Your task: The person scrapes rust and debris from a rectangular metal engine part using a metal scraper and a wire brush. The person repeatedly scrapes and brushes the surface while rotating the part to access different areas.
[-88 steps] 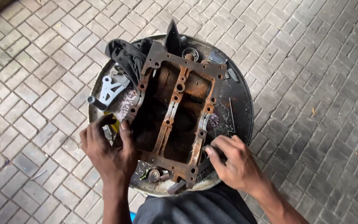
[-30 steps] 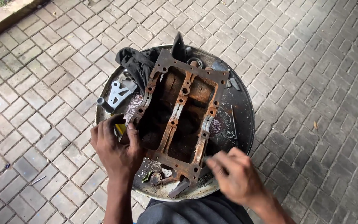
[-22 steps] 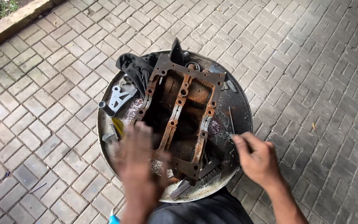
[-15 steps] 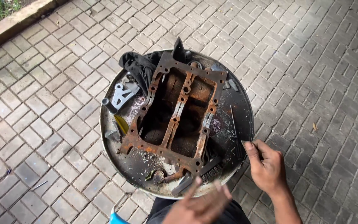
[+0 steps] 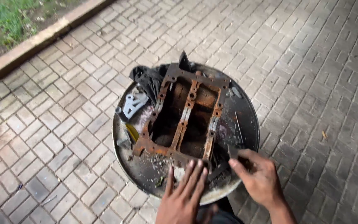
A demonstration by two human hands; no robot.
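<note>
Resting my left hand (image 5: pixel 184 198), fingers spread flat, at the near end of the rusty frame (image 5: pixel 186 116), whose long axis runs toward upper frame, my right hand (image 5: pixel 258 179) pinching a small dark piece beside it.

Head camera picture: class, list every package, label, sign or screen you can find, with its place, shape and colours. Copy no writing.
None of these is in view. The picture holds only a rusty metal frame in a round metal tray on brick paving, a black cloth, a grey bracket, and the person's left hand and right hand at the tray's near edge.
</note>
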